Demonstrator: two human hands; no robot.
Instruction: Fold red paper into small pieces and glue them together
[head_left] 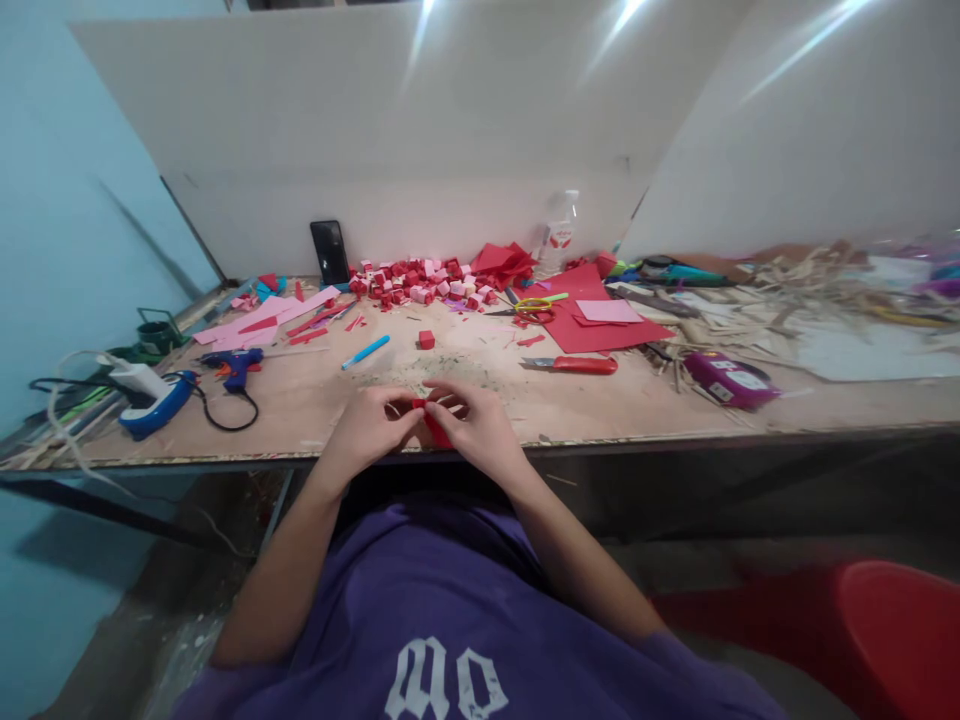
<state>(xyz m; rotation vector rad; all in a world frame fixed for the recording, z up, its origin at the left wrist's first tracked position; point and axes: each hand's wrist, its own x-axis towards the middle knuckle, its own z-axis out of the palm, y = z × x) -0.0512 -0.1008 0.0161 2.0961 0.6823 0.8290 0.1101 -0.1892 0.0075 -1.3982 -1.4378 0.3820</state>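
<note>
Close to the table's front edge, my left hand and my right hand meet over a small piece of red paper. The fingertips of both hands pinch it, and part of it is hidden behind them. Just beyond the hands sits a small red paper cube. A blue pen lies to the left of that cube. On the right is a red-handled cutter. A heap of red and pink paper cubes lies at the back against the white panel.
Yellow-handled scissors lie by red paper sheets. A blue glue gun and a blue power strip with cables are at the left. A phone leans on the panel. A purple box-like object is at the right.
</note>
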